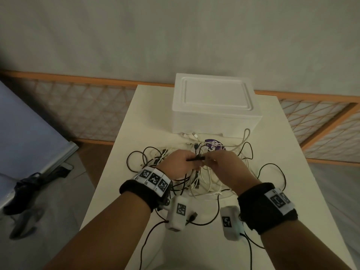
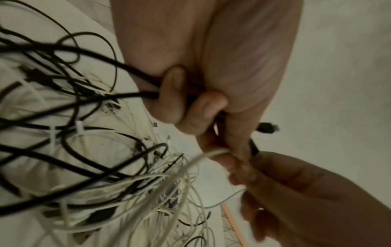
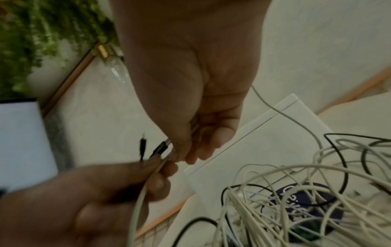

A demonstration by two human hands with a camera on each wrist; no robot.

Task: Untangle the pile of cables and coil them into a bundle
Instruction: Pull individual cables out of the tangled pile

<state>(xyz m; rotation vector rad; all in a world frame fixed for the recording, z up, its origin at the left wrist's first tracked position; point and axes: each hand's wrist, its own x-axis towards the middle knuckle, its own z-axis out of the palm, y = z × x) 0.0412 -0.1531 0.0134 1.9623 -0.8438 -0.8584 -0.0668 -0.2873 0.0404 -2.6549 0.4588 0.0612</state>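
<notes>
A tangled pile of black and white cables lies on the white table. Both hands are raised just above its far part and meet there. My left hand has its fingers curled round black cables, and a black plug sticks out past the fingers. My right hand pinches a thin white cable right beside the left fingertips. That white cable runs down into the pile. The palms hide part of the grip in the head view.
A white foam box with its lid on stands behind the pile, touching some white plugs. A purple round label lies under the cables. Loose black loops reach the table's right and front parts. A lattice screen runs behind the table.
</notes>
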